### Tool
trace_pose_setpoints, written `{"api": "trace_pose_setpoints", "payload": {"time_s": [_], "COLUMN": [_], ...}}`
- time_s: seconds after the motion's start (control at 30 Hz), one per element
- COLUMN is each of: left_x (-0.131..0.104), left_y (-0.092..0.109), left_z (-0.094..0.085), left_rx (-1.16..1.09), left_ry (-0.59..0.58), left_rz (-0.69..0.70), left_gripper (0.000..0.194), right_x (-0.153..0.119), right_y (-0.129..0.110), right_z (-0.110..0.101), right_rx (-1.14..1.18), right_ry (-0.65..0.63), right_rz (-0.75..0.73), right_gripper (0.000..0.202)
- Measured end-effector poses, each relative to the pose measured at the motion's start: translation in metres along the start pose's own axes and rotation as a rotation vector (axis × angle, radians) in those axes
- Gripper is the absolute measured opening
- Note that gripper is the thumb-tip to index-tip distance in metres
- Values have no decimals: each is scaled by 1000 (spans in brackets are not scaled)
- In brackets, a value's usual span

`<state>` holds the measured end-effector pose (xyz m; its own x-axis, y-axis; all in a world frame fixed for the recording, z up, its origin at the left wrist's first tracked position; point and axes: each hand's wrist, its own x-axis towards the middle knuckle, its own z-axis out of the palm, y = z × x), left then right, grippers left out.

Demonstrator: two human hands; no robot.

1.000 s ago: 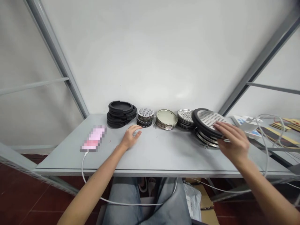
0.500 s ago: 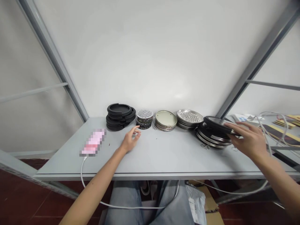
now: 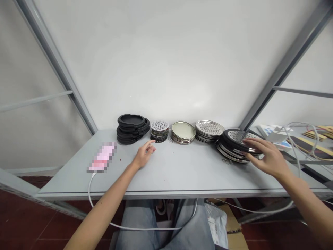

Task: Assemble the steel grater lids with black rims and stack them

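Observation:
My left hand (image 3: 143, 155) rests on the grey table, fingers loosely bent and apart, holding nothing. Just beyond its fingertips stands a stack of small perforated metal discs (image 3: 159, 126). At the right, my right hand (image 3: 269, 158) touches the top of a stack of round graters. Its fingers lie over the edge of the uppermost black-rimmed round grater (image 3: 238, 136), with the thumb apart below the rim. That grater lies nearly flat on the metal-edged pieces. Small wire clips (image 3: 227, 161) lie at the foot of this stack.
Along the wall stand black plastic rings (image 3: 131, 120), pale round metal plates (image 3: 183, 130) and metal grater discs (image 3: 209, 127). A blurred pink phone (image 3: 102, 157) with a white cable (image 3: 90, 189) lies left. Grey frame posts (image 3: 281, 73) flank the table; boxes (image 3: 277, 133) sit beyond the right one.
The black-rimmed grater has gone from tilted to nearly flat on the right stack. My right hand has shifted slightly left and its fingers have loosened. My left hand has stayed in place.

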<state>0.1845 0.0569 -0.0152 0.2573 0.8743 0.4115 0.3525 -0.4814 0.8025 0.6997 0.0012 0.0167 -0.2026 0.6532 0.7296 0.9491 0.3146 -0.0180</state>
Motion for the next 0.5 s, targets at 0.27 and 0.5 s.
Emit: {"api": "trace_pose_setpoints", "payload": {"time_s": [0.27, 0.5], "left_x": [-1, -1], "left_y": [0, 0], "left_z": [-1, -1], "left_rx": [46, 76], "left_ry": [-9, -28], "left_rz": [21, 4], "left_gripper": [46, 47], "right_x": [1, 2], "right_y": [-1, -4], "right_z": [9, 14], "right_rx": [-40, -73], "right_ry": [20, 49], "right_rz": [25, 34], "right_gripper": [42, 39]}}
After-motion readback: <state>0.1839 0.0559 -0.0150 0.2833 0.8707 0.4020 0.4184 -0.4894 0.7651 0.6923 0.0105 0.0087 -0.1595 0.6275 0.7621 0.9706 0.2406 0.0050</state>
